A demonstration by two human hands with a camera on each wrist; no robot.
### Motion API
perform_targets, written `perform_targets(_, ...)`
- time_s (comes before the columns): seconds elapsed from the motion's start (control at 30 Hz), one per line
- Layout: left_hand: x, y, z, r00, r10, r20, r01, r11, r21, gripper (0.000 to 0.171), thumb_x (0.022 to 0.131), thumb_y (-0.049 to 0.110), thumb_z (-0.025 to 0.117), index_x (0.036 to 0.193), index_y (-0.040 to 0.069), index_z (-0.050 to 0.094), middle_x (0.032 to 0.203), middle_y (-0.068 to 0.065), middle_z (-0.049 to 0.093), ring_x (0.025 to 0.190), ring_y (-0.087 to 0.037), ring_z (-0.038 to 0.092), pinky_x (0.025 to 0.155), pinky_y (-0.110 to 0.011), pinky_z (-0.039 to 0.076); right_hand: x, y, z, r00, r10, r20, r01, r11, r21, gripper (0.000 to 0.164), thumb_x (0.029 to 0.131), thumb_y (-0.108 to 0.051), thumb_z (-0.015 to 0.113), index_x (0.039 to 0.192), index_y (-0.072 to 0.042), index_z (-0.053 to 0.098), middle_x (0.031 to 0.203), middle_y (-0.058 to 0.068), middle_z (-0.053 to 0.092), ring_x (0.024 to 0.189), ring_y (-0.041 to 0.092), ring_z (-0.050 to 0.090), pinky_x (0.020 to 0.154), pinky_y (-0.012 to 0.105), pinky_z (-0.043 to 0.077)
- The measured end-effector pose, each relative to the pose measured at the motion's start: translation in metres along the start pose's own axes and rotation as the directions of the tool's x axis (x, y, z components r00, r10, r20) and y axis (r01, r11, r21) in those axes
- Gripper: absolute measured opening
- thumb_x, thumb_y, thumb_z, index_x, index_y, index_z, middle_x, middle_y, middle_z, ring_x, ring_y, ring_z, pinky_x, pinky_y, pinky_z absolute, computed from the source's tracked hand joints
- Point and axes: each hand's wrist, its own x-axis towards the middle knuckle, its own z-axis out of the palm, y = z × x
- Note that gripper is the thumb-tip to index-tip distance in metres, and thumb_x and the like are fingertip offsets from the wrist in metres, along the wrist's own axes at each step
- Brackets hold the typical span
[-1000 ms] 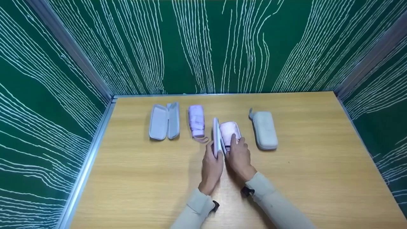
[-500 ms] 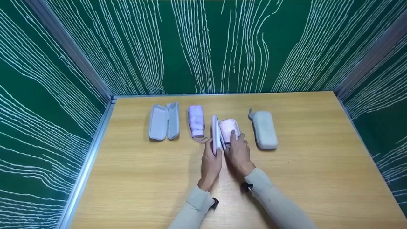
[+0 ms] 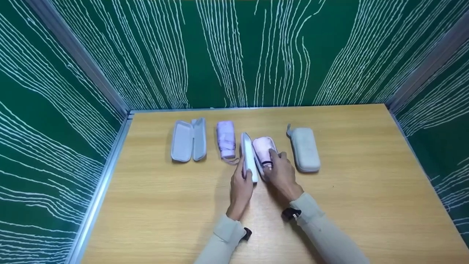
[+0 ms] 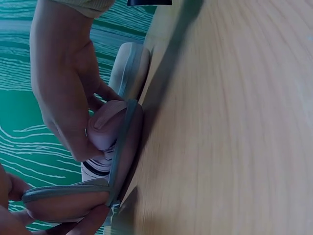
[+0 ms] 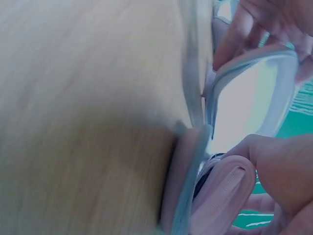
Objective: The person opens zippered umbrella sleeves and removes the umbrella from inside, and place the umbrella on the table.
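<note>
An open zip case stands in the middle of the table, its lid [image 3: 248,157] raised on the left. My left hand [image 3: 242,185] holds that lid between thumb and fingers. In the case's other half [image 4: 129,152] lies a pink folded umbrella [image 3: 261,146] with a black band near one end. My right hand [image 3: 283,172] grips the umbrella close to that end, fingers and thumb about it. Seen from the left wrist, the umbrella's rounded end [image 4: 105,129] rises above the case rim. The right wrist view shows the lid's pale inside [image 5: 244,103].
Left of the lid lies a purple folded umbrella [image 3: 226,137] with a strap loop. Farther left is an open grey case [image 3: 182,141]. A closed grey-green case [image 3: 307,150] lies right of my right hand. Green walls with white lines enclose the wooden table [image 3: 165,220].
My left hand has tilted the lid farther left, so its pale inside shows. My right hand has shifted slightly right, and more of the pink umbrella's banded end is visible.
</note>
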Motion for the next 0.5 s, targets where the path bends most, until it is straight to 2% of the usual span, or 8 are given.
perform_targets(0.2,0.003,0.001,-0.005,0.999,0.026,-0.023,-0.027,0.999,-0.037,0.055,0.101,0.008,0.053,0.156,0.009,0.052,0.152,-0.02,0.058,0.126,-0.033,0.064,0.104,-0.053,0.053,0.004,0.004,-0.011,1.0,0.004,-0.005,-0.003,0.992,0.126,0.059,0.086,-0.007,0.077,0.14,0.009,0.06,0.115,0.035,0.063,0.095,0.048,0.066,0.085,0.061,0.056)
perform_targets(0.27,0.004,0.001,-0.006,0.999,0.026,-0.025,-0.027,0.999,-0.042,0.055,0.101,0.008,0.053,0.156,0.009,0.053,0.152,-0.018,0.057,0.128,-0.031,0.062,0.105,-0.053,0.052,0.007,0.005,-0.015,1.0,0.024,0.017,-0.026,0.983,0.179,0.057,0.089,-0.006,0.077,0.141,0.01,0.059,0.117,0.035,0.064,0.102,0.046,0.065,0.091,0.059,0.055)
perform_targets(0.37,0.007,0.0,-0.008,1.0,0.015,-0.02,-0.016,0.998,-0.055,0.054,0.102,0.008,0.052,0.156,0.01,0.052,0.154,-0.017,0.056,0.124,-0.03,0.063,0.102,-0.053,0.053,0.009,0.007,-0.022,0.997,0.052,0.05,-0.063,0.963,0.262,0.054,0.092,-0.002,0.074,0.141,0.011,0.057,0.123,0.034,0.065,0.112,0.045,0.063,0.099,0.057,0.052)
perform_targets(0.43,0.008,0.0,-0.01,1.0,0.0,-0.02,-0.001,0.998,-0.057,0.054,0.103,0.008,0.052,0.156,0.011,0.052,0.154,-0.017,0.056,0.125,-0.03,0.063,0.101,-0.052,0.054,0.01,0.008,-0.026,0.996,0.064,0.069,-0.082,0.949,0.304,0.053,0.093,0.001,0.073,0.142,0.011,0.056,0.124,0.034,0.066,0.113,0.044,0.064,0.1,0.055,0.052)
perform_targets(0.5,0.009,-0.001,-0.01,1.0,-0.014,-0.014,0.013,0.997,-0.077,0.054,0.103,0.007,0.051,0.157,0.011,0.052,0.155,-0.017,0.054,0.124,-0.031,0.063,0.099,-0.053,0.055,0.01,0.008,-0.03,0.994,0.078,0.081,-0.101,0.938,0.332,0.052,0.093,0.002,0.071,0.142,0.01,0.056,0.123,0.033,0.066,0.109,0.042,0.065,0.094,0.051,0.055)
